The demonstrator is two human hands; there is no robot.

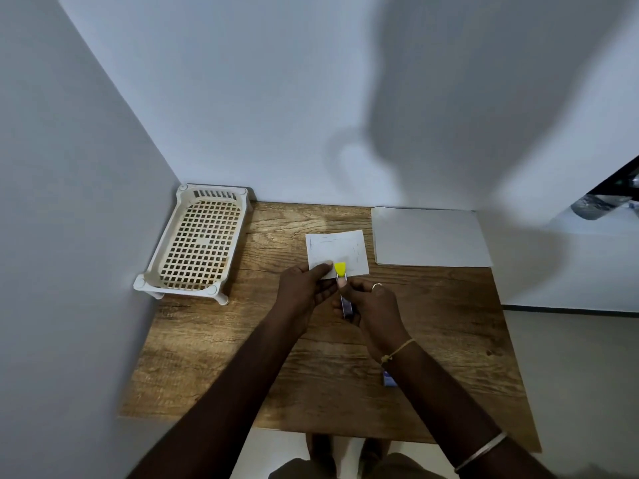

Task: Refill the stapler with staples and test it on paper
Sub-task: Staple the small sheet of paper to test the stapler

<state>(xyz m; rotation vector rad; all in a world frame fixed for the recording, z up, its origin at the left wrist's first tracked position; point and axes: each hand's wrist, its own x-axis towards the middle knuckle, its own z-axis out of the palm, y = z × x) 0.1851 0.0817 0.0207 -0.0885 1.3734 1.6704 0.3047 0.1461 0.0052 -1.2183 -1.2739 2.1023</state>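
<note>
A small stapler point(341, 271) with a yellow front end and a metal-and-purple body is gripped in my right hand point(371, 305), thumb pressing on top. Its yellow tip lies over the near edge of a small white paper slip point(337, 248). My left hand point(306, 288) pinches that same edge of the slip just left of the stapler, holding it above the wooden table point(214, 357). A small purple staple box point(389, 378) peeks out from under my right forearm. The stapler's jaw is hidden by my fingers.
A cream plastic basket tray point(197, 243) stands at the table's back left corner against the wall. A stack of white paper sheets point(428, 236) lies at the back right. Walls close the left and far sides; the floor drops off to the right.
</note>
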